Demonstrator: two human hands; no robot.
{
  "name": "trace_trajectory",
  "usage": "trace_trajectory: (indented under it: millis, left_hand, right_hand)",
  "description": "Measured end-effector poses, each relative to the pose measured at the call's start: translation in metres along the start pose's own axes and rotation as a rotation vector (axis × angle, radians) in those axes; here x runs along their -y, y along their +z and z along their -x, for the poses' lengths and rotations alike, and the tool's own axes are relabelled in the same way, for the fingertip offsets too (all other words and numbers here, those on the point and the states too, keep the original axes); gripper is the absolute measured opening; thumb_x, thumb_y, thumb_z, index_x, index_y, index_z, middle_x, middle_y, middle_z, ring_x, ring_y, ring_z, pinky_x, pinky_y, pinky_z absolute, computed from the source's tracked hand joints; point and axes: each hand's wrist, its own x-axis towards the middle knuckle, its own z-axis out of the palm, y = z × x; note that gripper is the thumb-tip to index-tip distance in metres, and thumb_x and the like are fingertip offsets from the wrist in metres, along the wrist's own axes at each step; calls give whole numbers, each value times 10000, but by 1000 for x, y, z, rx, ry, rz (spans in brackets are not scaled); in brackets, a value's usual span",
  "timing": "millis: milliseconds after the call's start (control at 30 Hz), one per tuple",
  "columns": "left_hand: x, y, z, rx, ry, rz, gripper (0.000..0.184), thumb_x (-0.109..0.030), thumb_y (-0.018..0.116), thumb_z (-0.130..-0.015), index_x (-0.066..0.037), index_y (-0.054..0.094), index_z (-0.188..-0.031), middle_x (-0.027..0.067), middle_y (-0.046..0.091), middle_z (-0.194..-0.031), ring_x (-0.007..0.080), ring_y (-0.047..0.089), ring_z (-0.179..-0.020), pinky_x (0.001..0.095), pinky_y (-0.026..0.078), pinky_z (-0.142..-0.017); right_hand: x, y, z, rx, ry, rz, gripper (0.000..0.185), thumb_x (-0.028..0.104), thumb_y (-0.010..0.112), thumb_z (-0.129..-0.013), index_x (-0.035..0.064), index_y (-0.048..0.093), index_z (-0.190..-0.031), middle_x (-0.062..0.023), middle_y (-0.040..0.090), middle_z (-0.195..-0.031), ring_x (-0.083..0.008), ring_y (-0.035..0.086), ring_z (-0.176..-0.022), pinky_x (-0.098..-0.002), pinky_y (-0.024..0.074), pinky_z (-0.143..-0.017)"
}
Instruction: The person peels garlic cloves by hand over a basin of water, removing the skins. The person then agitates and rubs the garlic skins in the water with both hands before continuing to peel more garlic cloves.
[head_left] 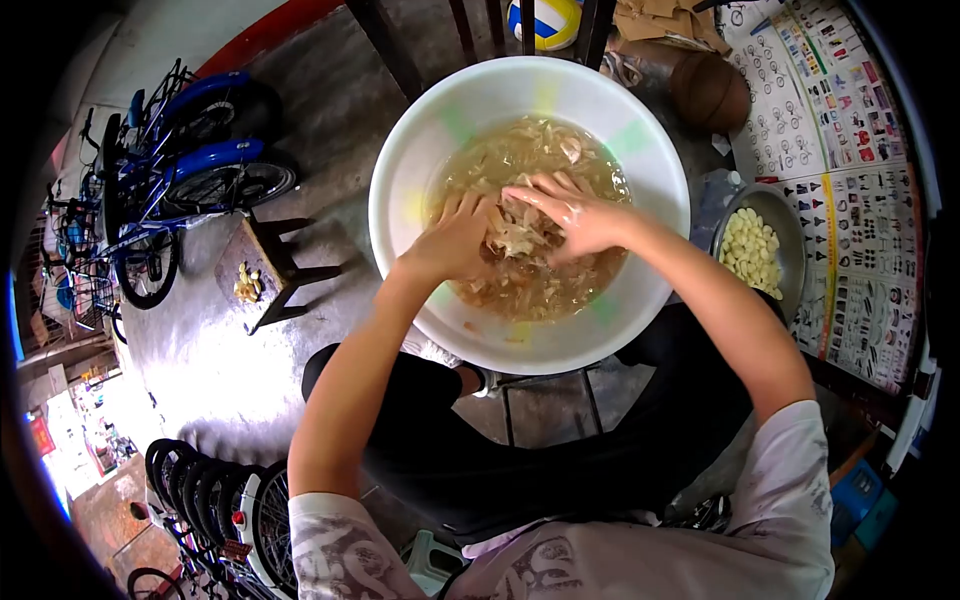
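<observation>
So I had both mitts in the big white basin (405, 200), L hand (463, 240) and R hand (575, 215) cupped w/ fingers a bit apart around a clump of soggy skins (520, 232), approx mid-basin. Bowl of peeled cloves (750, 248) sat just off the basin's right edge, btw.

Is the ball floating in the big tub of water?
No, the ball is outside the tub, beyond its far rim.
</observation>
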Motion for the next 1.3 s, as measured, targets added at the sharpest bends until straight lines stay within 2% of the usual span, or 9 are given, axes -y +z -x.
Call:
trace_trajectory:
  millis: [200,367,433,600,700,800,933,1067,1300]
  left_hand:
    - [-8,45,14,80,-23,-306,1086,-367,881,-597,-35,303,-1455,194,278,-1504,478,261,-1378,527,321,-1127]
    - [-2,85,-5,-142,9,-765,650,-268,697,-826,-79,413,-1379,169,378,-1423,430,410,-1255,470,537,-917]
    - [-9,73,-8,-20,-31,-654,411,-159,547,-909,-87,470,-1306,156,414,-1387,359,522,-1126,431,592,-722]
    - [-13,62,-14,-91,-157,-379,328,-146,524,-916,-55,517,-1231,217,521,-1260,393,646,-928,487,580,-702]
    - [-7,63,-23,-123,-231,-224,284,-103,543,-888,-20,562,-1159,244,610,-1090,422,671,-834,496,568,-725]
    - [1,64,-28,-123,-223,-146,206,-79,579,-843,19,624,-1019,246,661,-915,419,674,-814,493,553,-732]
    - [6,58,-23,-177,-142,-17,122,-48,628,-774,45,661,-846,256,659,-798,400,670,-816,494,525,-708]
    - [1,49,-22,-256,-203,204,166,-96,687,-758,44,678,-848,265,664,-812,417,673,-771,462,539,-735]
    - [-15,26,-11,-157,-241,1117,288,-69,609,-884,53,636,-1143,119,690,-1037,198,638,-947,346,504,-858]
  right_hand:
    - [3,53,10,3,-48,227,1426,382,951,-466,315,44,-1565,-162,131,-1595,-400,147,-1461,-660,225,-1118]
    - [-23,93,-13,-373,-140,516,618,245,655,-824,144,455,-1400,-141,365,-1504,-417,350,-1341,-534,373,-1033]
    - [-27,94,-21,-354,-164,458,597,203,659,-809,100,471,-1366,-151,376,-1478,-407,363,-1323,-529,406,-1009]
    - [-35,98,-37,-534,-219,457,581,183,661,-793,36,491,-1329,-207,478,-1360,-405,519,-1169,-477,538,-834]
    - [-21,82,-46,-409,89,128,430,142,587,-849,7,524,-1253,-226,652,-1093,-426,659,-746,-492,567,-664]
    - [-11,62,-44,-251,28,140,359,125,580,-843,-50,539,-1153,-260,665,-924,-429,663,-705,-505,565,-646]
    - [-27,78,-59,-328,-101,339,290,137,592,-834,-23,561,-1075,-274,653,-882,-430,663,-710,-519,559,-626]
    - [-21,58,-46,-289,91,-192,448,93,589,-814,20,541,-1253,-222,671,-878,-338,676,-785,-434,545,-671]
    - [-5,13,15,-84,328,-1008,664,31,568,-805,56,419,-1452,-71,631,-1205,-140,603,-1021,-297,498,-861]
